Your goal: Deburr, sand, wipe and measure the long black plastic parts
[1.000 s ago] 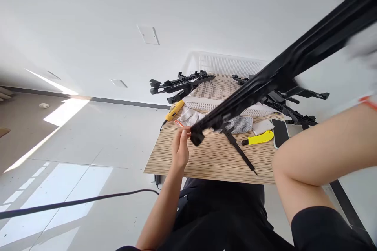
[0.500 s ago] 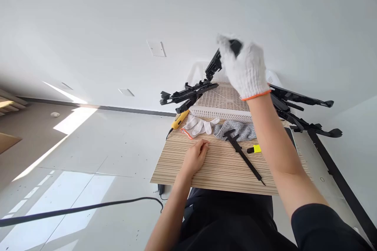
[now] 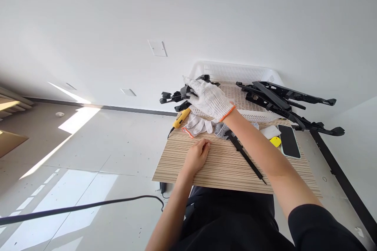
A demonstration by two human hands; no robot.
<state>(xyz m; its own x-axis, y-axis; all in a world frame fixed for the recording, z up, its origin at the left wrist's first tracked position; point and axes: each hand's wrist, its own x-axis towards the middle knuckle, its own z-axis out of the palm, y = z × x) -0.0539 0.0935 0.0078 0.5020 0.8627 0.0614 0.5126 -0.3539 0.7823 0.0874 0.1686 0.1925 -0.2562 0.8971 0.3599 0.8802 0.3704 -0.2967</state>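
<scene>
My right hand [image 3: 209,96], in a white knit glove with an orange cuff, reaches over the left end of a white plastic basket [image 3: 241,69]. Its fingers are closed round a long black plastic part [image 3: 185,91], over other black parts [image 3: 171,97] that stick out past the rim. The glove hides much of the held part. Bare and loosely curled, my left hand [image 3: 196,155] rests on the striped wooden table [image 3: 218,172] with nothing visible in it. A spare white glove [image 3: 198,124] and black calipers [image 3: 244,155] lie close to it.
More black plastic parts [image 3: 277,100] jut over the basket's right end. A yellow corded tool [image 3: 181,118] lies at the table's left edge. A grey knit item [image 3: 220,130], a yellow object [image 3: 275,141] and a phone-like dark slab [image 3: 290,141] lie along the table. The wall stands behind.
My right hand has come down and left from above the basket with the black part, onto the left pile. My left hand stays put. The right-hand parts and the dark slab are now uncovered.
</scene>
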